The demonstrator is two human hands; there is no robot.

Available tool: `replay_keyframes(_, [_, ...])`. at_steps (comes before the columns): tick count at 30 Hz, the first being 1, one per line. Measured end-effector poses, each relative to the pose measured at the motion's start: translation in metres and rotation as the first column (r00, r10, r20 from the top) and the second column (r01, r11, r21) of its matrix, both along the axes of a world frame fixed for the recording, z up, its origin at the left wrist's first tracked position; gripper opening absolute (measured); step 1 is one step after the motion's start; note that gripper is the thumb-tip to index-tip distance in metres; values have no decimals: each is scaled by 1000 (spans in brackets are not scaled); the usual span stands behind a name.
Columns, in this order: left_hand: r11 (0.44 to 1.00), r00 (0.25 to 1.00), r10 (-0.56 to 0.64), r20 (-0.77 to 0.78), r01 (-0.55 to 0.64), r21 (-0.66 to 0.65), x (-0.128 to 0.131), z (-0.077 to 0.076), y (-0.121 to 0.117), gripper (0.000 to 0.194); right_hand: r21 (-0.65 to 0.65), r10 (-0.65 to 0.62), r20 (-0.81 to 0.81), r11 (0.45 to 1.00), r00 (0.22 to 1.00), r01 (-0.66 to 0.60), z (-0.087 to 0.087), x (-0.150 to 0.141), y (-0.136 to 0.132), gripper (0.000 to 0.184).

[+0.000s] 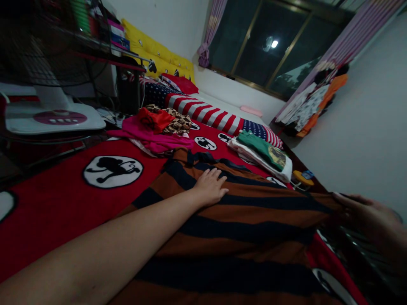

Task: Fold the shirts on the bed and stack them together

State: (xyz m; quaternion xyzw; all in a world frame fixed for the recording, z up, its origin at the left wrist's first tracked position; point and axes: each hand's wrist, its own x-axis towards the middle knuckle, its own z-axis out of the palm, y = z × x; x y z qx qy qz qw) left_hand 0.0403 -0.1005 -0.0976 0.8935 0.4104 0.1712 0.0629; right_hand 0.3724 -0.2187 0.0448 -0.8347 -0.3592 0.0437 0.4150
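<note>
While the left hand (210, 186) rests spread flat on the striped garment (241, 231), the right hand (365, 212) grips its edge. The garment lies mostly over the red bedspread (63, 212), near folded clothes (259, 148).

Brown-and-navy striped cloth garment (241, 224) is running off the bottom edge, while the bare left hand (209, 186), lying on it, is hiding its own palm and the fabric beneath, its forearm leaving the frame at lower left. The bare right hand (370, 214) is showing dark and blurred, its lower fingers fading into shadow where it is pinching the garment, its wrist meeting the right edge. A white plastic fan (55, 116) is blurring into darkness above its base; a small round yellow object (302, 178) is defying identification.
</note>
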Motion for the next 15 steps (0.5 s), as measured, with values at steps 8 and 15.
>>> replay_keyframes(8, [1000,999,-16,42,15,19,-1,-3,0,53,-184,823,272,554,499,-812,-25,-128,-37,16])
replay_keyframes(15, [991,980,0,198,27,-132,-2,-35,29,54,-281,869,-6,474,495,-835,-38,-136,-29,22])
